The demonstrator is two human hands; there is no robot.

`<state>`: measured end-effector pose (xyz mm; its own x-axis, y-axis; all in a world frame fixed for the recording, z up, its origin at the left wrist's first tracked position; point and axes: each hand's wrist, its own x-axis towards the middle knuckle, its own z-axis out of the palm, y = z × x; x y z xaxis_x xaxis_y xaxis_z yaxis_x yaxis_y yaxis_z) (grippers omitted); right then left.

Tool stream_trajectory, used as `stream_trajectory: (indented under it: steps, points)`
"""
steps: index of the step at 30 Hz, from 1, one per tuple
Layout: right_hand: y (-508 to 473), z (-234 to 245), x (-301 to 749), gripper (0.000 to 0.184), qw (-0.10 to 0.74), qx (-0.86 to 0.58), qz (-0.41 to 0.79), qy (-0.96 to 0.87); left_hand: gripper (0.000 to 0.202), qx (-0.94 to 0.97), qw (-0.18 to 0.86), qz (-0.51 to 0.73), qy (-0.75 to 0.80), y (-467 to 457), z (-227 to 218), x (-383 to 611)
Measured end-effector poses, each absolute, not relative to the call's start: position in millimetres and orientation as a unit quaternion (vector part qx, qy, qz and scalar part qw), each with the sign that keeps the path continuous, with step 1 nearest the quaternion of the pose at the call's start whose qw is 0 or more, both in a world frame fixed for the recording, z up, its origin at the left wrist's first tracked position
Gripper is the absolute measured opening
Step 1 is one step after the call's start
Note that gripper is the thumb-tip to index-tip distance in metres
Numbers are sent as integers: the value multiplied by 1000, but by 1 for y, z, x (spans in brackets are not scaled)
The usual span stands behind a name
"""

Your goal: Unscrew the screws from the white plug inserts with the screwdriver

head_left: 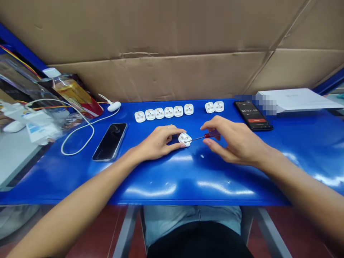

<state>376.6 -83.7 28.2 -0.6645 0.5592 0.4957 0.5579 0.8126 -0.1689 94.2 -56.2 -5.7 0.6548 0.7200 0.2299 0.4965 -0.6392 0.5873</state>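
My left hand (158, 141) pinches a small white plug part (185, 138) and holds it against the blue table (188, 179). My right hand (236, 141) grips a red-handled screwdriver (211, 135); its thin metal shaft points left and its tip touches the plug part. Behind my hands, several more white plug parts (163, 113) lie in a row, with two others (214, 106) set a little apart to the right.
A dark phone (110, 141) lies at the left beside a looping white cable (77, 138). A second phone showing a timer (253, 115) lies at the back right, next to a flat white box (295, 99). Cardboard sheets (172, 46) wall the back. Packaged items (67, 93) crowd the far left.
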Motion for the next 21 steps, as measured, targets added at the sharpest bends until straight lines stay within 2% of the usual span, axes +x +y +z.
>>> stream_trajectory:
  steps: [4, 8, 15, 19, 21]
  points:
    - [-82, 27, 379, 14, 281, -310, -14, -908, 45, 878, 239, 229, 345, -56, -5, 94]
    - [-84, 29, 377, 21, 285, -263, 8, -922, 47, 877, 243, 224, 349, -56, -5, 94]
    - [-82, 24, 377, 14, 296, -310, -28, -903, 47, 878, 238, 224, 350, -57, -5, 95]
    - [-83, 24, 375, 32, 315, -282, 41, -905, 43, 877, 244, 227, 346, -57, -4, 95]
    - [-84, 24, 374, 34, 313, -284, 53, -905, 43, 877, 245, 227, 346, -57, -4, 95]
